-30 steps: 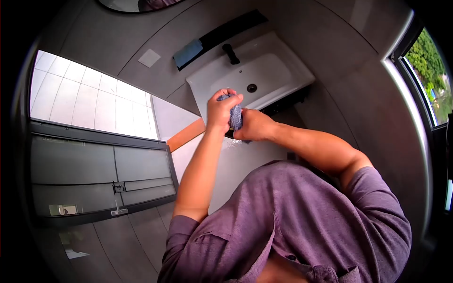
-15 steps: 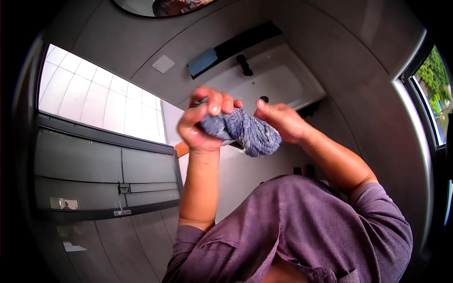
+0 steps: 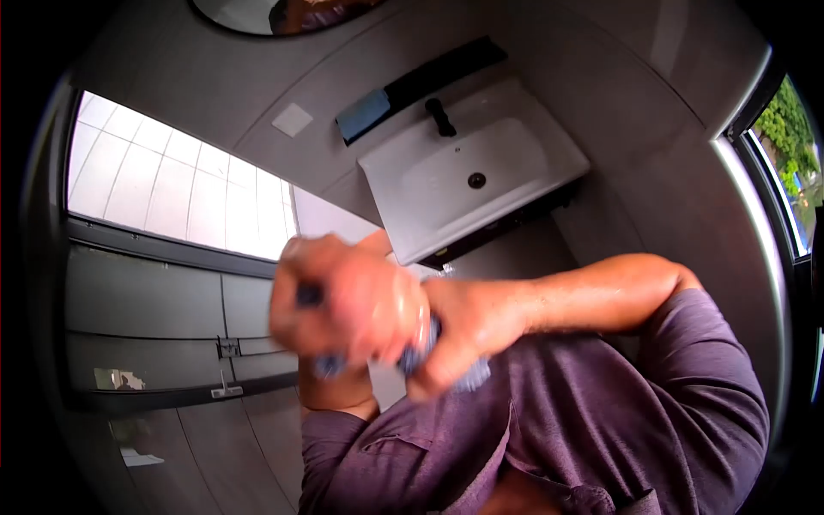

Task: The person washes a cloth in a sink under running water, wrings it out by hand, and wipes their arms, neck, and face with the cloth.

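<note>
A grey-blue twisted cloth (image 3: 470, 376) is bunched between my hands in front of my chest, mostly hidden by them. My left hand (image 3: 343, 300) closes around its left part, blurred by motion, with dark bits of cloth showing between the fingers. Pressed up beside it, my right hand (image 3: 463, 326) wraps the cloth further right, thumb pointing down. A short end of the cloth sticks out below the right hand, over the purple shirt (image 3: 584, 412).
Beyond my hands is a white washbasin (image 3: 524, 146) with a black tap (image 3: 440, 118). A blue cloth (image 3: 364, 116) lies on the black ledge (image 3: 446, 70) behind it. A glass-panelled door (image 3: 146, 296) stands left, a window (image 3: 785, 146) right.
Both hands have come down and left, closer to my chest, with the cloth. My right hand, open beside the cloth before, has closed around it. More of the washbasin shows.
</note>
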A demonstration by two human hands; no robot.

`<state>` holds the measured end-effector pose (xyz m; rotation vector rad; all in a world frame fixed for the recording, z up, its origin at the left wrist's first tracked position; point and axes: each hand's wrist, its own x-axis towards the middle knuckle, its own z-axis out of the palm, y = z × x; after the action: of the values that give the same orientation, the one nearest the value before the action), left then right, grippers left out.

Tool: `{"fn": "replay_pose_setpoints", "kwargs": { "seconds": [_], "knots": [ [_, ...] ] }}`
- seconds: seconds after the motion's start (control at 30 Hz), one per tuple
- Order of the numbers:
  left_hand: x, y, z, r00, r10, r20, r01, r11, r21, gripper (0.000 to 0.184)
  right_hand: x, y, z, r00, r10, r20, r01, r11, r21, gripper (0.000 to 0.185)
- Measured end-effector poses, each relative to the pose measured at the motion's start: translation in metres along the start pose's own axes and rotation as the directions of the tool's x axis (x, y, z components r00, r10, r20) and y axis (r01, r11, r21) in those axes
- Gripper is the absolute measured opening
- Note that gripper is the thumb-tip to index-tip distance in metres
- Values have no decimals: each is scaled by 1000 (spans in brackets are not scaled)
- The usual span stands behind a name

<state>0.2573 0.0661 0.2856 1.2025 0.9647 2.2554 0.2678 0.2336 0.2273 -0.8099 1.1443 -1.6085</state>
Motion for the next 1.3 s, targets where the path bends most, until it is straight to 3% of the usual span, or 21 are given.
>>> {"fn": "replay_pose_setpoints", "kwargs": {
  "seconds": [0.03, 0.07, 0.2, 0.23, 0.3, 0.43, 0.53, 0.67, 0.8, 0.87, 0.9, 0.93, 1.0, 1.03, 1.07, 1.1, 1.13, 1.17, 1.2, 1.27, 1.3],
  "knots": [
    [-9, -9, -5, 970, -54, -238, 71, 995, 63, 16, 2, 6, -9, 984, 96, -148, -108, 991, -75, 26],
    [-16, -20, -9, 880, -98, -466, 162, 982, 100, 21, 4, 14, -16, 960, 26, -279, -73, 984, -161, 25],
    [-41, -93, -74, 643, -209, -736, 440, 888, 132, 25, 24, 94, -63, 851, 15, -525, -104, 985, -141, 16],
    [-53, -118, -94, 592, -188, -784, 459, 878, 135, 25, 30, 122, -79, 803, 74, -591, -205, 966, -158, 16],
    [-72, -165, -124, 483, -140, -864, 499, 855, 140, 24, 39, 170, -99, 726, 78, -683, -251, 955, -157, 28],
    [-111, -242, -167, 284, -131, -950, 659, 746, 94, 22, 51, 266, -126, 538, 57, -841, -322, 936, -142, 51],
    [-133, -291, -189, 207, -63, -976, 679, 728, 97, 22, 48, 290, -135, 420, 192, -887, -487, 872, -41, 61],
    [-160, -333, -201, 182, -23, -983, 748, 652, 123, 25, 46, 334, -137, 333, 217, -918, -536, 844, 5, 63],
    [-168, -347, -189, -43, -13, -999, 675, 737, -39, 34, 36, 324, -123, 254, 247, -935, -645, 764, 27, 60],
    [-178, -357, -193, -187, 61, -980, 604, 794, -66, 40, 28, 325, -126, 331, 190, -924, -692, 715, -100, 60],
    [-181, -347, -195, -156, 12, -988, 607, 790, -86, 56, 24, 322, -129, 375, 158, -913, -707, 686, -171, 61],
    [-186, -336, -193, -176, -154, -972, 631, 740, -231, 73, 18, 318, -134, 428, 30, -903, -678, 672, -299, 61],
    [-155, -289, -155, -117, -257, -959, 735, 627, -257, 84, 3, 309, -134, 518, -215, -828, -600, 597, -531, 61],
    [-156, -275, -154, -11, -295, -956, 701, 680, -217, 85, -7, 278, -133, 549, -138, -824, -528, 707, -470, 64],
    [-148, -252, -146, 89, -323, -942, 657, 730, -188, 81, -13, 279, -140, 586, -265, -765, -377, 747, -548, 69],
    [-150, -234, -147, 197, -336, -921, 640, 756, -139, 81, -23, 240, -137, 638, -19, -770, -313, 907, -281, 70],
    [-152, -220, -146, 299, -344, -890, 617, 781, -95, 80, -32, 202, -131, 699, 216, -682, -271, 962, 27, 72],
    [-144, -203, -133, 399, -332, -855, 522, 849, -86, 82, -33, 197, -130, 766, 190, -614, -47, 969, 241, 69],
    [-146, -193, -131, 511, -291, -808, 447, 894, -40, 82, -37, 184, -130, 797, 253, -549, -26, 922, 387, 59],
    [-136, -179, -113, 604, -131, -786, 161, 986, -40, 85, -37, 168, -128, 817, 178, -549, 155, 849, 506, 49],
    [-123, -176, -95, 579, -27, -815, 61, 998, 10, 87, -33, 157, -123, 776, 172, -606, 193, 851, 488, 47]
  ]
}}
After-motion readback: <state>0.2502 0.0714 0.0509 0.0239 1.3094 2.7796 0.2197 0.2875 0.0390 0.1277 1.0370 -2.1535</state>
